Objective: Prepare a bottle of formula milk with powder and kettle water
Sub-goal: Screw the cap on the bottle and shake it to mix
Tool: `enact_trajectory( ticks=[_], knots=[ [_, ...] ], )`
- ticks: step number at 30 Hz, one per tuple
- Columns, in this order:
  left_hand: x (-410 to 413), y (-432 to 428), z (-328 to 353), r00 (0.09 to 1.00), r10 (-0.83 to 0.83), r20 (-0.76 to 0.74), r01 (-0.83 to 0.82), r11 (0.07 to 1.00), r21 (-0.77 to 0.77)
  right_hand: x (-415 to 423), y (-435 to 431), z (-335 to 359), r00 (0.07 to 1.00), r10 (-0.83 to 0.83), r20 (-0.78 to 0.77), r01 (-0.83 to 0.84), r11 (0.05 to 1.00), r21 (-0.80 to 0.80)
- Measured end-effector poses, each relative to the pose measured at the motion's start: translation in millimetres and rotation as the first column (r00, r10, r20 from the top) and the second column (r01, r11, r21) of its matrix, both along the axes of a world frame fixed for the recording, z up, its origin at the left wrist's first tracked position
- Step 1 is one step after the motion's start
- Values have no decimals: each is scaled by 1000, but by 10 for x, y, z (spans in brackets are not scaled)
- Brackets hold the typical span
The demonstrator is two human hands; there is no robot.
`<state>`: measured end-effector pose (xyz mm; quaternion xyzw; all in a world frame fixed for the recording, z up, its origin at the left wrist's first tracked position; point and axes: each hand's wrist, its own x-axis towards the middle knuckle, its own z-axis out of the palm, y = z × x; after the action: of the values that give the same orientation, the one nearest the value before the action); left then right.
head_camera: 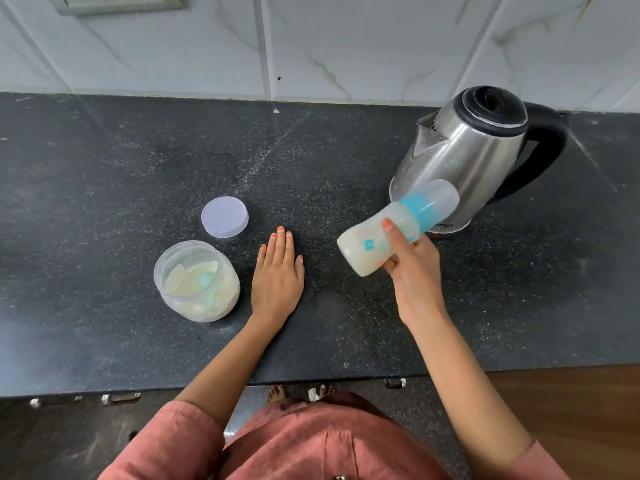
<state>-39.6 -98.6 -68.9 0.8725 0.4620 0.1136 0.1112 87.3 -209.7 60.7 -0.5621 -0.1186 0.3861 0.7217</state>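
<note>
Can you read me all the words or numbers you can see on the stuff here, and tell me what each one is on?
Kettle: small dark lettering near its base, partly hidden behind the bottle and too blurred to read.
Baby bottle, held in the right hand: small blue square marks on its side, too blurred to read.
Powder jar and its loose lid: no writing visible.
Nothing can be quoted for certain.
</note>
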Motion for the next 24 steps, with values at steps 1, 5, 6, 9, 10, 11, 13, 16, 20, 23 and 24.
enact_trajectory(
  ticks=[1, 5, 6, 9, 10, 11, 13, 16, 20, 23, 24],
  knots=[
    [1, 3, 4, 1000, 2, 2, -2, 1000, 0, -54, -19, -2, 995, 71, 65, -68, 996, -51],
    [1, 8, -11, 1000, -3, -11, 3, 1000, -5, -184, -129, 1, 903, 395, 167, -363, 912, -193],
    [1, 4, -1, 1000, 0, -8, 0, 1000, -4, -148, -116, 3, 921, 356, 156, -330, 929, -169],
    [0, 3, 11, 1000, -5, -13, 5, 1000, 0, -6, -7, 52, 998, 54, -33, -54, 999, -5],
    [-1, 5, 4, 1000, -9, -18, 9, 1000, -2, 12, 16, 42, 996, -4, -85, 7, 1000, 30],
    [-1, 6, 2, 1000, -10, -19, 10, 1000, -4, -11, 16, 38, 996, -5, -90, 8, 1000, 30],
    [0, 14, 0, 1000, -3, -10, 3, 1000, -7, -115, -37, 30, 987, 159, 17, -158, 985, -71],
    [4, 12, -3, 1000, -5, -11, 5, 1000, -11, -176, -147, 21, 917, 377, 127, -351, 917, -187],
    [1, 8, 6, 1000, -1, -1, 1, 1000, -11, 3, -42, 69, 997, 25, -75, -24, 1000, 3],
    [-2, 2, 1, 1000, -4, -5, 4, 1000, -8, -22, 4, 20, 990, -63, -123, 68, 997, 38],
    [-3, 3, 1, 1000, -4, -3, 4, 1000, -7, -76, -20, 6, 998, 21, -58, -23, 1000, -19]
  ],
)
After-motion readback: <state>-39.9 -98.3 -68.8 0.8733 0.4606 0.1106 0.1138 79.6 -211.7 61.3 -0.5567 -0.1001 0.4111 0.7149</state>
